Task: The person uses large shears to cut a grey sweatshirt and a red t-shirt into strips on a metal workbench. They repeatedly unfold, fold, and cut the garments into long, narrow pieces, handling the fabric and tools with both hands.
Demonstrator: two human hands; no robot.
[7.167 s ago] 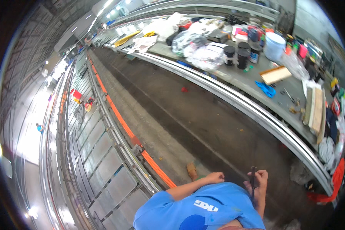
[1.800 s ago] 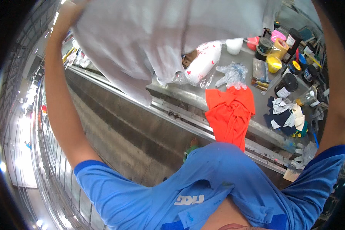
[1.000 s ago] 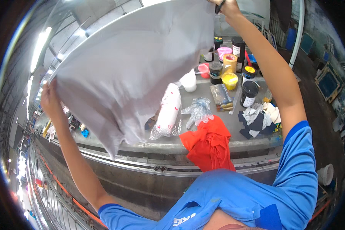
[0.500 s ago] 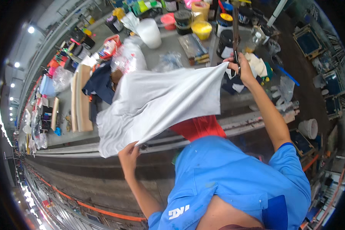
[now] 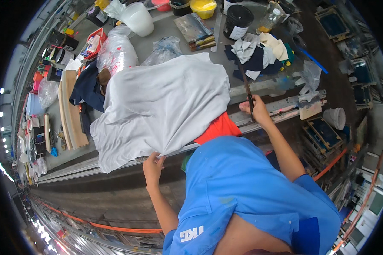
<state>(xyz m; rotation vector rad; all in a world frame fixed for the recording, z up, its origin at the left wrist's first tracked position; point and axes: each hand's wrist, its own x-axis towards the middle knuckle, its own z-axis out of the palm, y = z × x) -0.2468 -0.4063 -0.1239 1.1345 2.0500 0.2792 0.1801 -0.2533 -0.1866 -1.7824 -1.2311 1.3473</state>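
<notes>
A wide white cloth (image 5: 166, 93) lies spread and wrinkled over the table's front part. At its near edge, my left hand (image 5: 152, 171) pinches the fabric between thumb and fingers. My right hand (image 5: 258, 111), off the cloth's right side, is closed round the handles of dark metal scissors (image 5: 246, 85). The blades point away from me toward a pile of dark and white cloth scraps (image 5: 256, 59). A red cloth (image 5: 220, 128) shows from under the white one, close to my body. What lies beneath the white cloth is hidden.
Behind the cloth stand a white bucket (image 5: 138, 20), a yellow tub (image 5: 203, 8) and a black jar (image 5: 238, 22). Clear plastic bags (image 5: 119, 51) and wooden boards (image 5: 73, 110) lie to the left. A metal rail (image 5: 276, 111) follows the table's front edge.
My right hand has let go of the cloth's far right corner and come nearer with the scissors. The cloth, stretched up before, now lies down on the table. My left hand keeps its pinch.
</notes>
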